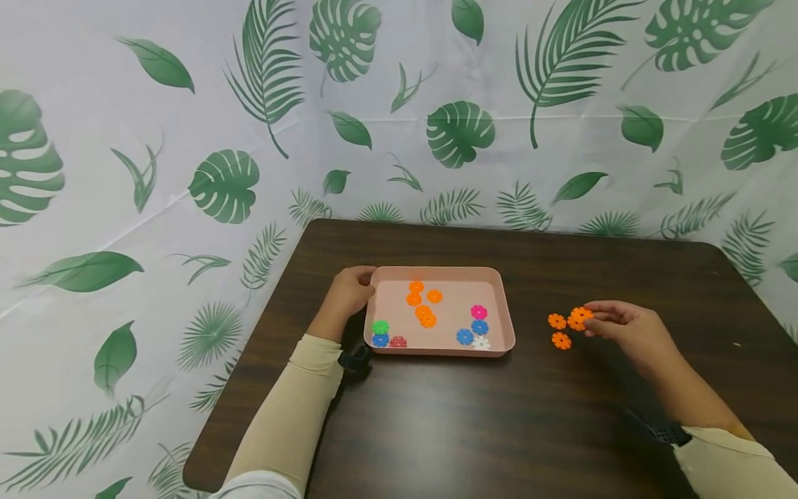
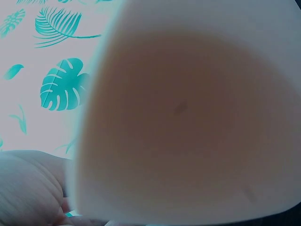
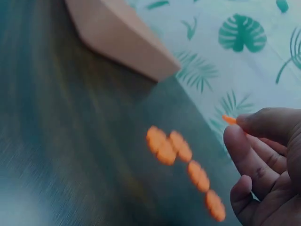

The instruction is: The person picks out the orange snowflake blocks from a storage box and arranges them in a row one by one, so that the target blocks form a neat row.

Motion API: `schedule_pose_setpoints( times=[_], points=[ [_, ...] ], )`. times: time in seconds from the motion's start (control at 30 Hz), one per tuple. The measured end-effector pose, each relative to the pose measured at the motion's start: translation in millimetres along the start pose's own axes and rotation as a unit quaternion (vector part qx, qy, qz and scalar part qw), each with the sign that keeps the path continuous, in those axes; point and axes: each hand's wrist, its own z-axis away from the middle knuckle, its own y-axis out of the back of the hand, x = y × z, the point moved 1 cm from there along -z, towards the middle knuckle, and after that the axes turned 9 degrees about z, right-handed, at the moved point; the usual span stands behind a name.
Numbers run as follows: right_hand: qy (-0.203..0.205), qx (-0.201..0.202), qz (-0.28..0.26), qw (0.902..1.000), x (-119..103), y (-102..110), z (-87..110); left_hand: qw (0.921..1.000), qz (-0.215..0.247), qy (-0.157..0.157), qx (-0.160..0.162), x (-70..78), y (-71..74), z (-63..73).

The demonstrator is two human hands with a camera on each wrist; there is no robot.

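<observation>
A pink tray lies on the table with several small flower-shaped plastic discs inside. Orange discs are scattered in its upper middle, and other colours sit in its two lower corners. My left hand grips the tray's left rim near the far corner; in the left wrist view the blurred tray hides most of the hand. To the right of the tray, my right hand pinches an orange disc between thumb and index finger, above several orange discs on the tabletop.
The dark wooden table reaches back to a white curtain printed with green leaves. Inside the tray, green and blue discs, a pink disc and a white disc lie near the front wall.
</observation>
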Motion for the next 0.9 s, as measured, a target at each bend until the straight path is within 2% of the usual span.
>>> schedule_pose_setpoints(
  times=[0.2,0.47,0.6,0.9],
  points=[
    [-0.022,-0.018,0.039,0.9988,14,-3,12.5,1.0,-0.002,0.005,0.001,-0.1,1.3,0.4],
    [-0.019,-0.029,0.126,0.9914,17,-7,15.4,1.0,0.0,0.003,0.003,-1.4,-0.2,0.9],
    [-0.022,-0.028,0.149,0.9882,16,-6,16.5,1.0,0.003,0.006,0.001,-1.7,-1.1,0.8],
    [0.004,-0.034,0.188,0.9815,18,-7,18.4,1.0,-0.001,-0.001,0.003,-1.5,-1.3,1.4]
  ],
)
